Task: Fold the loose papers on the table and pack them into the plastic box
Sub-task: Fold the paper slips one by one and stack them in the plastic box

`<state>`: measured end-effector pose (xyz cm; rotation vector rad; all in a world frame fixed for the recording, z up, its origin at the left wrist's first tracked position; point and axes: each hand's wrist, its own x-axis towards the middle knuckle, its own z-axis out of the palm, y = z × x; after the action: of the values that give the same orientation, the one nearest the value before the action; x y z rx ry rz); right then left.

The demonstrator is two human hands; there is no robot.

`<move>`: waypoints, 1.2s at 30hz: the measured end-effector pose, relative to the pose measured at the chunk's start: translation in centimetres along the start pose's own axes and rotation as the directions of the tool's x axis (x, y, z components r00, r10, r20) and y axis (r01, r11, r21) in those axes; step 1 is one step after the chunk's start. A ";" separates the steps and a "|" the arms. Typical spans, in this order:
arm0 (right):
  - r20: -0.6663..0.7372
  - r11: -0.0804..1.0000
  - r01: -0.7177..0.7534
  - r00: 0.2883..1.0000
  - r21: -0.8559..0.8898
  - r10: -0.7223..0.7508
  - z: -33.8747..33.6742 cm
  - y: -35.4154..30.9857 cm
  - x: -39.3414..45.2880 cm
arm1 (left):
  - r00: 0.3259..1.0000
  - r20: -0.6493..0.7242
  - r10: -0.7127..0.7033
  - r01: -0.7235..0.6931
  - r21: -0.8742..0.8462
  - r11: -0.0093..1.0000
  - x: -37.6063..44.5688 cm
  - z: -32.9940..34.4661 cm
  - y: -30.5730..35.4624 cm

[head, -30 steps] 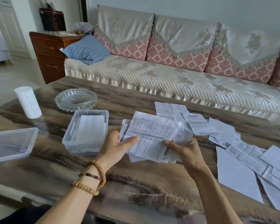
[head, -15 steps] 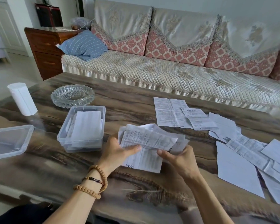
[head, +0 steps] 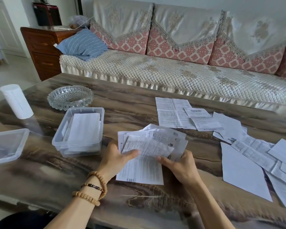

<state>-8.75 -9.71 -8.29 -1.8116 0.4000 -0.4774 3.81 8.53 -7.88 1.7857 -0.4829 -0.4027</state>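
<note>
Both hands hold one printed paper (head: 147,156) low over the table, its upper half bent down over the lower half. My left hand (head: 117,159) pinches the sheet's left edge, thumb on top. My right hand (head: 180,164) pinches its right side, with a few more sheets fanned behind. The clear plastic box (head: 61,139) stands just left of my left hand and holds folded white papers (head: 84,128). More loose papers (head: 244,171) lie spread over the right part of the table, and two printed sheets (head: 172,113) lie further back.
A clear plastic lid (head: 5,146) lies at the left edge. A glass ashtray (head: 70,97) and a white paper roll (head: 16,101) stand behind the box. A sofa runs along the far side of the wooden table (head: 56,176).
The sheet, held up and open a second ago, has been brought down toward the table and its top half folded over. Both hands moved lower with it.
</note>
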 end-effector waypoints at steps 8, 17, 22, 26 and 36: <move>-0.045 0.945 -0.190 0.977 0.267 0.210 0.1 -1.5 -0.2 | 0.991 -0.100 -0.085 0.078 -0.074 0.994 -0.8 0.6 1.3; 0.222 0.680 -0.373 0.927 0.631 0.302 3.7 -4.1 -6.4 | 0.856 -0.201 -0.477 0.192 -0.732 0.654 -4.8 3.6 2.3; -0.059 0.726 -0.373 0.868 0.578 0.493 4.1 -4.6 -6.8 | 0.881 -0.056 -0.470 0.286 -0.727 0.624 -8.2 4.7 2.8; -0.123 0.852 -0.355 0.895 0.385 0.428 2.5 -5.0 -7.4 | 0.921 0.071 -0.384 0.326 -0.684 0.653 -9.0 1.9 2.1; -0.040 0.932 -0.331 0.940 0.146 0.339 2.4 -4.3 -7.7 | 0.958 0.208 -0.197 0.230 -0.148 0.962 -8.2 -0.4 1.2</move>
<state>-14.01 -2.69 -5.73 -1.5565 0.6916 -0.3157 -3.17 12.86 -6.43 1.6441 -0.3768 -0.7516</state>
